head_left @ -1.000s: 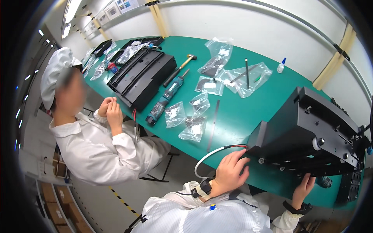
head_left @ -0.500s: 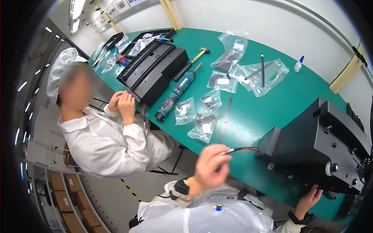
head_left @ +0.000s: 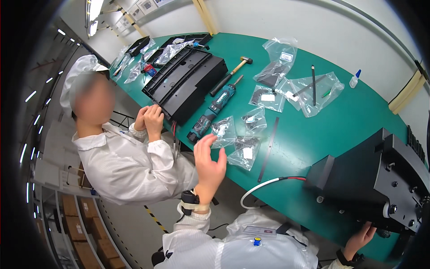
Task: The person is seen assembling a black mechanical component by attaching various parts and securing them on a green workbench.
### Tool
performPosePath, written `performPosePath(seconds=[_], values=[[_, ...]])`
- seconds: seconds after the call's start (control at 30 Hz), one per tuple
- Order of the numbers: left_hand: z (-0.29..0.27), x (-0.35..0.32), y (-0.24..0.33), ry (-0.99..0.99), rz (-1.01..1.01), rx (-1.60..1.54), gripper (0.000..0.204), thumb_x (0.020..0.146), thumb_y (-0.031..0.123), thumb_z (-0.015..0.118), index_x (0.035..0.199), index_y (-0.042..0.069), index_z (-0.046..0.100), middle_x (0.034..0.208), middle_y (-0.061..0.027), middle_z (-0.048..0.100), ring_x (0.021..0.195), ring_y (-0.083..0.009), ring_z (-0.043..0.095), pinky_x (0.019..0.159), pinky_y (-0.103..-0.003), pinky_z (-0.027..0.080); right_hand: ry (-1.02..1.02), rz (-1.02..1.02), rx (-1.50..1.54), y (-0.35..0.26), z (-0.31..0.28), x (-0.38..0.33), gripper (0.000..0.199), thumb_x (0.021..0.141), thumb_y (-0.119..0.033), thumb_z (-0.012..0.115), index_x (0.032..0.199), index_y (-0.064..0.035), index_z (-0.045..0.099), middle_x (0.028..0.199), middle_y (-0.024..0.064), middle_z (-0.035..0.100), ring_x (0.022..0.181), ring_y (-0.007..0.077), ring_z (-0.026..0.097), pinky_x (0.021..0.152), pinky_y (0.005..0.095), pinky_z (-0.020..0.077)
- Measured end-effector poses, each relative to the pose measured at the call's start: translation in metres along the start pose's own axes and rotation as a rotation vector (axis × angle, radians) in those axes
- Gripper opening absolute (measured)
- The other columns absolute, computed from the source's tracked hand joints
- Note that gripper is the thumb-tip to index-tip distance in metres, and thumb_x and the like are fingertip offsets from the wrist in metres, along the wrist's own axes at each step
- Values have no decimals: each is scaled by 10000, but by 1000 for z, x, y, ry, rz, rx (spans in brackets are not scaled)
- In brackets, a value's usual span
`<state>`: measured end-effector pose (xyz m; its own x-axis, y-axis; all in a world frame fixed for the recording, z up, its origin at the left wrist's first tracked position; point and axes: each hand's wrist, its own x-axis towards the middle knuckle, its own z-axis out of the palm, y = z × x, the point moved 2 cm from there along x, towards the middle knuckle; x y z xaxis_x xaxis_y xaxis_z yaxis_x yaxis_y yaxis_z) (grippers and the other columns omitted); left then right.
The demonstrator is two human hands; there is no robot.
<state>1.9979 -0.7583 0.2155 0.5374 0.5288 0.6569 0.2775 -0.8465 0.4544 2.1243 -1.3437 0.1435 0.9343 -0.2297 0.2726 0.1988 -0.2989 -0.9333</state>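
Note:
My left hand (head_left: 209,167) is raised over the table's near edge, open and holding nothing. Its fingers point up beside a small clear bag of dark parts (head_left: 223,131). My right hand (head_left: 361,237) is closed at the lower edge of a black housing (head_left: 354,175) on the right, with some fingertips hidden beneath it. Several bolts show on the housing's side plate. From its left end comes a white-sleeved cable (head_left: 247,193) with red and black wires, looping down past the table edge, apart from my left hand.
A co-worker (head_left: 130,157) sits at the left with both hands at another black housing (head_left: 186,83). Between us lie a teal power screwdriver (head_left: 212,110), a hammer (head_left: 242,63) and a flat dark strip (head_left: 268,150). Farther back are clear bags (head_left: 277,60) and a small glue bottle (head_left: 354,80).
My left hand has let go of the cable and moved left, its fingers spreading. The cable now hangs in a loop. My right hand stays at the housing; the whole view has shifted slightly.

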Motion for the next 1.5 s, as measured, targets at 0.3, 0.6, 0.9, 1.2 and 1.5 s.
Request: performPosePath(seconds=[0.3,0.6,0.9,1.2,1.5], values=[[16,16,-16,-179,-42,-46,208,906,113,794,1075,-3,761,1054,-156,765,959,-319,734,856,-401,585,21,13,11,2,2,-5,370,1135,-206,552,1396,54,587,1298,106,663,1130,181,604,1004,318,468],[3,32,-3,51,-386,-301,82,947,49,780,943,-25,744,807,-34,744,693,-77,675,642,-243,544,-111,-817,108,-138,66,-49,266,1099,-265,604,1186,-15,631,1139,204,646,772,301,578,731,361,505],[-10,-4,89,-16,-470,-1097,110,1046,52,643,1084,29,542,988,-65,630,853,-120,633,732,-365,662,-890,-660,231,-208,184,-57,357,743,47,748,1096,18,708,1048,188,728,890,320,713,765,387,568],[7,-81,152,-513,-603,-1496,131,1027,-17,649,1138,-10,579,1153,-72,615,1079,-137,621,955,-312,535,-772,-505,133,-206,208,-70,509,791,-51,852,1249,9,638,1153,186,689,940,328,665,819,398,562],[2,-57,144,-913,-329,-1147,241,1009,37,700,1238,-7,637,1193,-54,659,1135,-154,656,938,-328,600,-594,-406,31,-163,206,-71,222,884,28,763,1094,0,697,1030,155,718,829,328,697,749,382,567]])
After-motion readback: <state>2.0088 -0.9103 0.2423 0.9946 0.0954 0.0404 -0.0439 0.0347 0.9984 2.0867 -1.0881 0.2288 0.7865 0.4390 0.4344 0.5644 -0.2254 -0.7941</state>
